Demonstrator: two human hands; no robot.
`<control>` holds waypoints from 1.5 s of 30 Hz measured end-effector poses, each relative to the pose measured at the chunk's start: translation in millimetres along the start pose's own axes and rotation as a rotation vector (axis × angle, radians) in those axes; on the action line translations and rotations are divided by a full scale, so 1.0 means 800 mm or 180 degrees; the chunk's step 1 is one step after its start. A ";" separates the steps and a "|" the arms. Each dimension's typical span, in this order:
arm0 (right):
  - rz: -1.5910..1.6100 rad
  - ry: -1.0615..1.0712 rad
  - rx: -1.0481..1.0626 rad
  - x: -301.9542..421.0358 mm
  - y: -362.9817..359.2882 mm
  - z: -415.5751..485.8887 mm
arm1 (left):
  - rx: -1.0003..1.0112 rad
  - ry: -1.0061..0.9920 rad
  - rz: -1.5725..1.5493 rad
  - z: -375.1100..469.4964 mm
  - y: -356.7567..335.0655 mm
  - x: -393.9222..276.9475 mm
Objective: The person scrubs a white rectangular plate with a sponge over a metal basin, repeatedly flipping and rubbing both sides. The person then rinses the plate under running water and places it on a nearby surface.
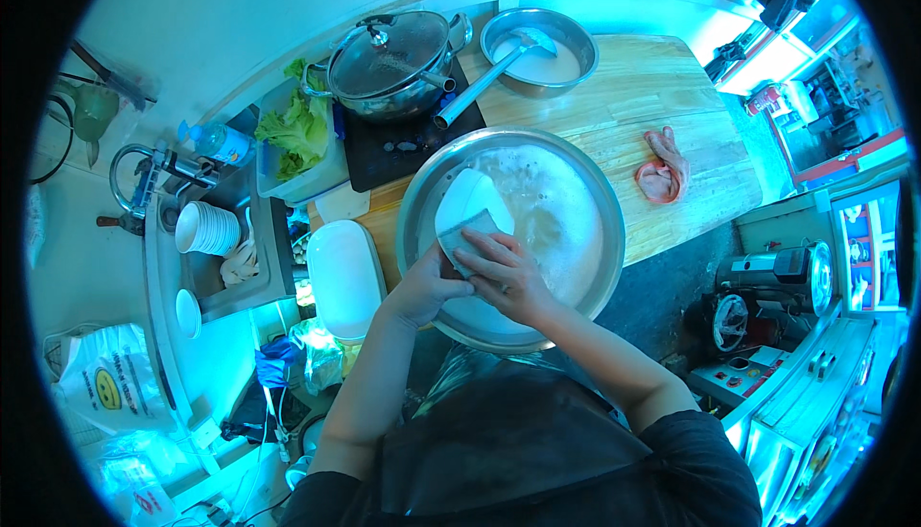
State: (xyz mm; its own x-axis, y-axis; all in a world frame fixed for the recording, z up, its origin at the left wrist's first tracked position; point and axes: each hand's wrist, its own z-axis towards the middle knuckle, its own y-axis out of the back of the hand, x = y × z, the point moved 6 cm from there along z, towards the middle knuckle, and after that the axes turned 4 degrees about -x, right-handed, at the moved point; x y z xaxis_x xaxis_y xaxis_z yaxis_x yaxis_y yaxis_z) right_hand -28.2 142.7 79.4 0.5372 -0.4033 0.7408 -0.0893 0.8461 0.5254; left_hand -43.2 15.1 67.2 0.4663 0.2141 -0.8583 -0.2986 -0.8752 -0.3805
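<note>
My left hand (430, 284) grips the lower edge of a white oval dish (471, 196), tilted over a wide metal basin (615, 218) of foamy water. With the fingers of my right hand (507, 275), a grey scrubbing cloth or pad (468, 233) is pressed against the dish. Left of the basin lies a stack of white rectangular plates (345, 275). A smaller metal bowl (590, 59) of whitish liquid stands behind, with a metal ladle (486, 84) resting across its rim. A pinkish twisted cloth or glove (663, 167) lies on the wooden tabletop (705, 117) at right.
A lidded steel pot (388, 67) sits on a black induction hob (360, 160), beside a plastic tub (270, 185) of lettuce. The sink (277, 268) at left holds stacked white bowls (209, 228) near a faucet (133, 182). Metal appliances (773, 279) stand at the right.
</note>
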 end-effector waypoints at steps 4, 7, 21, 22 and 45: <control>-0.0402 0.0087 -0.0310 -0.004 -0.027 0.031 | 0.0153 0.0126 0.0724 -0.005 -0.001 0.009; -0.0551 -0.0128 -0.0369 -0.038 -0.046 0.057 | -0.0014 0.0030 0.0711 -0.007 0.002 0.027; 0.1395 -0.3768 0.0029 -0.278 -0.039 0.021 | -0.0207 0.0031 0.0551 -0.024 0.013 0.057; 0.1837 -0.4036 -0.0174 -0.288 -0.045 0.005 | -0.0223 0.0052 0.0514 -0.025 0.011 0.059; -0.0643 -0.2174 -0.0557 -0.120 0.009 -0.062 | -0.0903 -0.0088 0.2882 -0.032 -0.015 -0.001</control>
State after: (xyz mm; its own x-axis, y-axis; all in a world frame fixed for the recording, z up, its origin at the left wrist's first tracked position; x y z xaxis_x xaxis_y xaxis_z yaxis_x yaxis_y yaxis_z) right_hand -38.6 204.8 -8.8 -0.1189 -0.6363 0.7622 0.1222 0.7524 0.6472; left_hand -18.5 14.0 81.4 0.1357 -0.5907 -0.7954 -0.3219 -0.7855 0.5285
